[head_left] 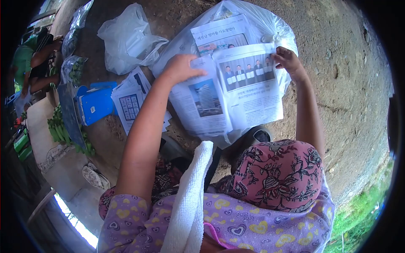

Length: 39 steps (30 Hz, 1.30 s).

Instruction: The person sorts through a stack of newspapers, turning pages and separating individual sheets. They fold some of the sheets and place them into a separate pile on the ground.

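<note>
An unfolded newspaper sheet with printed photos is spread between my two hands. My left hand lies over its left page near the top edge, fingers closed on the paper. At the sheet's upper right corner, my right hand pinches the edge. Beneath and behind the sheet is a large clear plastic bag with gathered plastic at its upper right. Another newspaper page shows at the bag, above the sheet I hold.
A crumpled white plastic bag lies at the upper left. Below it are loose printed papers and a blue box. Green bananas lie farther left. Another person in a green top is at the far left.
</note>
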Available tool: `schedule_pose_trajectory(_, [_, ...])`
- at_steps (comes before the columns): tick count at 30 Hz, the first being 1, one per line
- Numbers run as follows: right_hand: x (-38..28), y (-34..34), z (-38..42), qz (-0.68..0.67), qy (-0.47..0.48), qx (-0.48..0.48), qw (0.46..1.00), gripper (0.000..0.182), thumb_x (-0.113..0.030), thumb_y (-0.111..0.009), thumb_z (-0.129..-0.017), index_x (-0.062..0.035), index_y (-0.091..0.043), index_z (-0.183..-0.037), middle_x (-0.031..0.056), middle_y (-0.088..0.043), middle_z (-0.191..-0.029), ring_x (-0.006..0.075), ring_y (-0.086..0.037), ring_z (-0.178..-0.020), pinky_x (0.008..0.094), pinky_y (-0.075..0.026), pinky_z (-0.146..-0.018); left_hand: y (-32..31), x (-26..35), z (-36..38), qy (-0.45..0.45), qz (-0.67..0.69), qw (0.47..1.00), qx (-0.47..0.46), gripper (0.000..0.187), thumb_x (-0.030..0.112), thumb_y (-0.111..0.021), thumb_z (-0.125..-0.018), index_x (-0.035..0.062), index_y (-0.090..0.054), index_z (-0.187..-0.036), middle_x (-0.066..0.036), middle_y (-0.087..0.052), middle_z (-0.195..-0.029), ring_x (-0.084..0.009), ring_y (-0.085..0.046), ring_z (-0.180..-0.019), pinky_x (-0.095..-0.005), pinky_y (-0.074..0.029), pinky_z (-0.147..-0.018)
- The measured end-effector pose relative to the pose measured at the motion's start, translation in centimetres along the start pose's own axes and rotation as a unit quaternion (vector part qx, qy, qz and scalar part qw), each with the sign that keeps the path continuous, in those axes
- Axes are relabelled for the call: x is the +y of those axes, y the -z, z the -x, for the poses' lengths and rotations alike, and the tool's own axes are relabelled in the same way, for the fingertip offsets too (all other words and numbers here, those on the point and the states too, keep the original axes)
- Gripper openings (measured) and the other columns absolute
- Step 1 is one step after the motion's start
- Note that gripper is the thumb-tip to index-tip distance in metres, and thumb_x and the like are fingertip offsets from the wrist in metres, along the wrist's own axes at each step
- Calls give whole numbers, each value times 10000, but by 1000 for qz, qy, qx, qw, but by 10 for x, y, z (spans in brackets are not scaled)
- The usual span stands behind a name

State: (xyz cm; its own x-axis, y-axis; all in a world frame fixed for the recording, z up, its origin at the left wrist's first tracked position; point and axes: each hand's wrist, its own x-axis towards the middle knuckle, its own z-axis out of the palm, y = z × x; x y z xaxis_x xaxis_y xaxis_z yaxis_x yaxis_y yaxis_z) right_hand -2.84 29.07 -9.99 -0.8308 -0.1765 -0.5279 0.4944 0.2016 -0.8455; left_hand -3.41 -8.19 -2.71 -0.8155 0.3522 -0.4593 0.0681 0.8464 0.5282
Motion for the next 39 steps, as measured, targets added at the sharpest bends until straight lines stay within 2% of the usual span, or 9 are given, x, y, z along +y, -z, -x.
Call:
schedule_pose_trajectory(5, [25, -2, -14, -129, 56, 92, 986, 164, -198, -583, -912, -39, -583, -953, 14, -621, -808, 93, -539, -649, 252, -446, -578, 8, -47, 13, 59, 18, 991, -118, 368, 320, -729, -744, 13, -679, -940, -178, -668, -841, -259, -649, -787, -329, -487, -727])
schedule_pose_trajectory(7, [27, -3, -16, -9, 58, 141, 988, 179, -191, -557, -931, -19, -584, -970, 28, -633, -808, 92, -564, -682, 246, -466, -616, 5, -63, 22, 96, 72, 986, -118, 362, 308, -719, -766, 5, -675, -959, -155, -672, -838, -223, -643, -785, -315, -481, -736])
schedule_pose_trajectory(15, [29, -15, -11, 193, 83, 280, 937, 226, -209, -597, -893, -4, -605, -989, 145, -679, -842, 172, -654, -758, 310, -498, -675, -14, -73, 43, 134, 251, 958, -27, 330, 235, -641, -862, -46, -636, -1037, -96, -679, -868, -130, -612, -790, -280, -471, -736])
schedule_pose_trajectory(18, [51, -4, -9, 202, 67, 322, 922, 192, -163, -571, -922, 5, -592, -1014, 72, -664, -874, 139, -602, -728, 268, -486, -688, -20, -76, 42, 118, 254, 960, -2, 328, 225, -639, -863, -52, -631, -1038, -98, -675, -874, -127, -608, -788, -278, -471, -734])
schedule_pose_trajectory(26, [87, 90, 37, 100, 7, 490, 866, 268, -234, -598, -897, -12, -606, -1047, 139, -645, -974, 226, -612, -868, 348, -502, -765, -21, -110, 46, 118, 282, 950, 59, 309, 216, -644, -854, -47, -639, -1016, -90, -674, -857, -122, -602, -787, -270, -464, -734])
schedule_pose_trajectory(27, [79, 114, 56, 18, 14, 488, 872, 304, -224, -613, -893, -15, -597, -1113, 86, -641, -937, 161, -571, -803, 284, -478, -676, -21, -104, 46, 114, 286, 950, 60, 308, 217, -645, -853, -45, -640, -1014, -88, -674, -855, -121, -601, -788, -270, -464, -736])
schedule_pose_trajectory(30, [26, 137, 111, -215, 115, 354, 903, 313, -219, -614, -896, 4, -537, -1101, 155, -628, -974, 227, -651, -814, 337, -561, -659, -10, -102, 52, 107, 238, 963, 66, 306, 220, -647, -852, -39, -641, -1014, -85, -676, -859, -118, -600, -792, -272, -463, -740])
schedule_pose_trajectory(33, [-76, 89, 145, -85, 42, 313, 945, 336, -230, -617, -886, 11, -531, -1104, 183, -631, -971, 252, -656, -835, 345, -556, -693, -12, -102, 44, 96, 223, 967, 72, 314, 237, -656, -845, -23, -643, -1020, -84, -680, -866, -116, -604, -801, -277, -465, -745])
schedule_pose_trajectory(39, [-103, 1, 28, 83, 86, 75, 990, 284, -236, -604, -874, -17, -573, -1052, 196, -650, -917, 286, -658, -821, 364, -524, -710, -21, -86, 14, 33, 219, 972, 77, 335, 255, -679, -808, -5, -655, -1018, -120, -686, -876, -167, -633, -811, -309, -471, -753])
